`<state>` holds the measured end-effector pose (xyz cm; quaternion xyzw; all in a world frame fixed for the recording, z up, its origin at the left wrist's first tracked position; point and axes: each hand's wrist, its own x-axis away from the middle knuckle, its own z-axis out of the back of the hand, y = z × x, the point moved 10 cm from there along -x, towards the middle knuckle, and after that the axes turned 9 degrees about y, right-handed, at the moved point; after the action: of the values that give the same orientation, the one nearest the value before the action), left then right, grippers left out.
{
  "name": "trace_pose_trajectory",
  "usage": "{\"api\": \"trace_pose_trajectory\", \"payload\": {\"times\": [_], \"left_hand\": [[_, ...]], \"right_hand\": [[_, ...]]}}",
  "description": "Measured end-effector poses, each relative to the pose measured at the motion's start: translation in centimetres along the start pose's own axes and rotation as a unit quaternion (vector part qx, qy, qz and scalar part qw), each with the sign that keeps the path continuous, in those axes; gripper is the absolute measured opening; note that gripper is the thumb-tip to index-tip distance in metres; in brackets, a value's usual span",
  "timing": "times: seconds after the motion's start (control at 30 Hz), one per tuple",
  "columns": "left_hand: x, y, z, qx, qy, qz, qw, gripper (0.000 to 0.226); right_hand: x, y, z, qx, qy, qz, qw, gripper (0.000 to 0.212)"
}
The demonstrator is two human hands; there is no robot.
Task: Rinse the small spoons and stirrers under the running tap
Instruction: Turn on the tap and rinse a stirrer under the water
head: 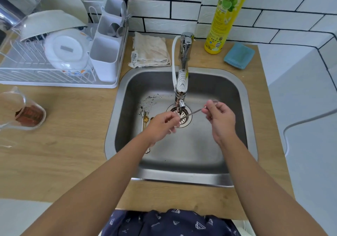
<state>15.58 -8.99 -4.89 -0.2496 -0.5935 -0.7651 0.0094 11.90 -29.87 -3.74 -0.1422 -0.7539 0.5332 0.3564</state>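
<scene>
A thin metal stirrer stretches across the drain of the steel sink. My right hand pinches its upper end, where a small ring shows above my fingers. My left hand pinches its lower end with curled fingers. The tap spout hangs just above, and a thin stream of water falls onto the stirrer by my left fingertips. A gold spoon and another small utensil lie on the sink floor to the left, partly hidden by my left hand. Dark specks dot the basin there.
A dish rack with bowls and a cutlery holder stands at the back left. A folded cloth, a yellow dish soap bottle and a blue sponge sit behind the sink. A glass jug lies on the left counter.
</scene>
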Motion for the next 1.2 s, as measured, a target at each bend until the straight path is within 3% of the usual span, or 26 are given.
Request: {"api": "trace_pose_trajectory", "payload": {"times": [0.13, 0.3, 0.5, 0.67, 0.83, 0.97, 1.1, 1.2], "left_hand": [[1.3, -0.5, 1.0, -0.080, -0.004, -0.003, 0.997, 0.018], [2.4, -1.9, 3.2, -0.185, 0.043, -0.014, 0.982, 0.025], [3.2, -3.4, 4.3, -0.115, 0.042, 0.041, 0.992, 0.026], [3.2, -3.1, 3.9, -0.113, 0.038, 0.050, 0.992, 0.029], [3.6, -3.0, 2.6, 0.014, -0.015, 0.112, 0.994, 0.027], [4.5, -3.6, 1.2, 0.174, -0.094, 0.215, 0.956, 0.025], [4.6, -3.6, 1.9, 0.055, -0.100, 0.144, 0.983, 0.025], [4.5, -3.9, 3.3, -0.005, -0.070, 0.100, 0.992, 0.026]], "right_hand": [[1.8, 3.9, -3.7, 0.048, -0.018, -0.066, 0.996, 0.015], [6.2, 9.0, -7.6, 0.180, -0.161, -0.125, 0.962, 0.008], [4.1, 7.1, -6.5, 0.154, -0.065, -0.081, 0.983, 0.017], [4.7, 5.9, -8.0, 0.260, -0.155, 0.014, 0.953, 0.007], [4.4, 6.0, -8.6, 0.158, -0.195, -0.043, 0.967, 0.014], [4.9, 6.2, -9.1, 0.077, -0.232, -0.105, 0.964, 0.012], [3.5, 5.7, -8.0, 0.096, -0.157, -0.101, 0.978, 0.012], [4.1, 6.3, -8.4, 0.054, -0.180, -0.145, 0.971, 0.013]]}}
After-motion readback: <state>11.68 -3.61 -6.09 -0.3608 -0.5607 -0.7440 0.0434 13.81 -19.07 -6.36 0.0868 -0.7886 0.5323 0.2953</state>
